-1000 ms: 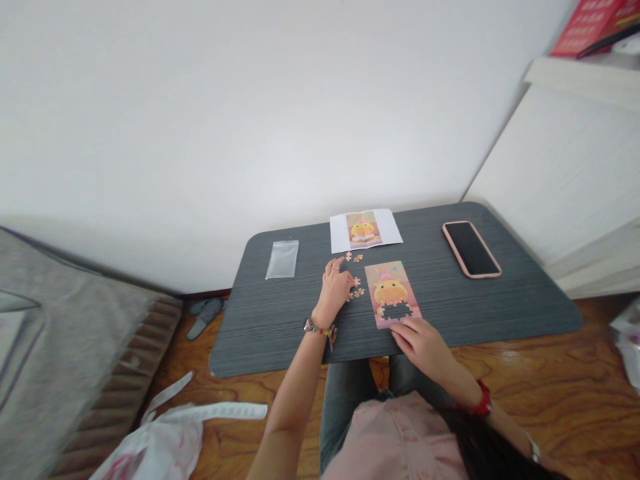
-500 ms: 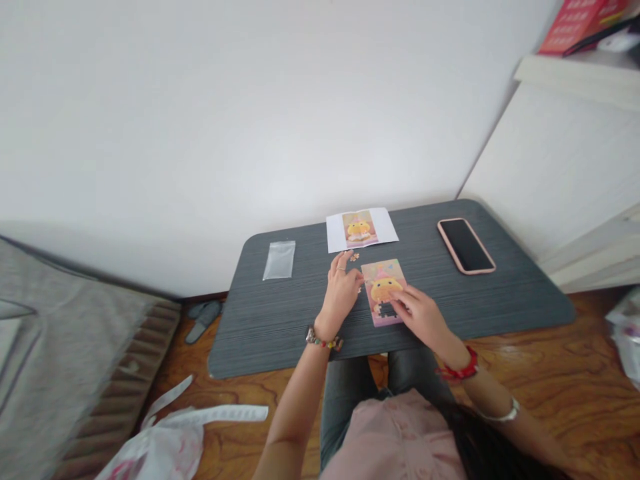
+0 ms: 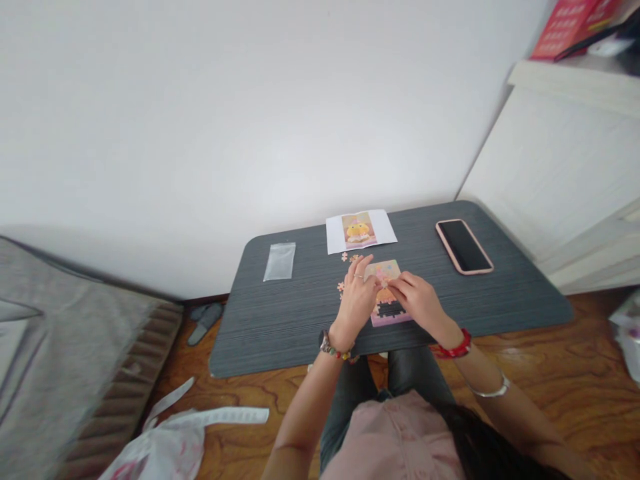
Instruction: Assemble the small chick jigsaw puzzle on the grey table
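A small jigsaw puzzle (image 3: 391, 319) in a pink-edged tray lies on the table, with a dark gap in its lower part. Above it my left hand (image 3: 356, 300) and my right hand (image 3: 419, 301) meet, thumbs and forefingers pinched on one small puzzle piece (image 3: 385, 283). The other fingers of my left hand are stretched out. Loose puzzle pieces (image 3: 341, 287) lie left of the tray, partly behind my left hand, and more loose pieces (image 3: 345, 257) lie farther back. Behind the tray, a white sheet (image 3: 334, 235) bears a printed picture of a yellow figure.
The dark grey table (image 3: 280, 320) stands against a white wall. A clear plastic bag (image 3: 279, 261) lies at its left and a pink-cased phone (image 3: 465, 247) at its right. A white cabinet (image 3: 575, 153) rises on the right; slippers (image 3: 204, 324) lie on the floor.
My left hand has moved right from beside the tray to over it, uncovering loose pieces. My right hand has risen slightly from the gap to meet it at a piece.
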`<action>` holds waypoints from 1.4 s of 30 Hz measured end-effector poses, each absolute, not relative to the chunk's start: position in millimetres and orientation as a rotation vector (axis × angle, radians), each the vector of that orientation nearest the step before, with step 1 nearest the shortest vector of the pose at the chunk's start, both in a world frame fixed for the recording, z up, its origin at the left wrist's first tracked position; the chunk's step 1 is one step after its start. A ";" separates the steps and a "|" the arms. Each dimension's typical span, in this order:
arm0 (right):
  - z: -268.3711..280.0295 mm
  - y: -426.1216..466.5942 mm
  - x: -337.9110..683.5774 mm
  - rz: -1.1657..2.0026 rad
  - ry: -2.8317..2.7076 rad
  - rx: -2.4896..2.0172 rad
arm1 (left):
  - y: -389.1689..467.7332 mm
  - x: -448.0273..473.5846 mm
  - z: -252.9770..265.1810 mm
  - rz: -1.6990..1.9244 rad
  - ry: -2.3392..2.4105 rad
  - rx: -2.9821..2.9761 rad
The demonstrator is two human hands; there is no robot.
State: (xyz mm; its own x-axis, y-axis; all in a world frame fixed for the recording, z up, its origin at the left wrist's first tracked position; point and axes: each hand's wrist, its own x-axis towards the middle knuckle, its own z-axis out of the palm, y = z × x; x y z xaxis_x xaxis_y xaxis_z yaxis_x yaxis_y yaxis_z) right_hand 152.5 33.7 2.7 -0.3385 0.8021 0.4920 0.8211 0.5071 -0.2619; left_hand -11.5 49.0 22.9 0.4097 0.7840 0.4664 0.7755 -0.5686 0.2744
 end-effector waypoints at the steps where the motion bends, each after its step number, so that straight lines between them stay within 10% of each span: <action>1: 0.5 32.0 153.1 -0.031 -2.191 -1.326 | 46.5 -11.4 19.8 0.877 1.450 2.616; 42: -32.1 11.1 145.8 0.171 -2.361 -1.452 | 9.9 -5.7 -19.0 0.724 1.650 2.399</action>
State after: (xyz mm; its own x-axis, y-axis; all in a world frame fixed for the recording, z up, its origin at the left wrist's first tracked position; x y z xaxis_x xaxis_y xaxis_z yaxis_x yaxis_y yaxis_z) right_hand 145.8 11.1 -32.1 -0.4054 0.8819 0.2407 0.8380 0.4637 -0.2876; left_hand -5.7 9.9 -19.0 0.2825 0.9089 0.3066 0.8410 -0.3884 0.3766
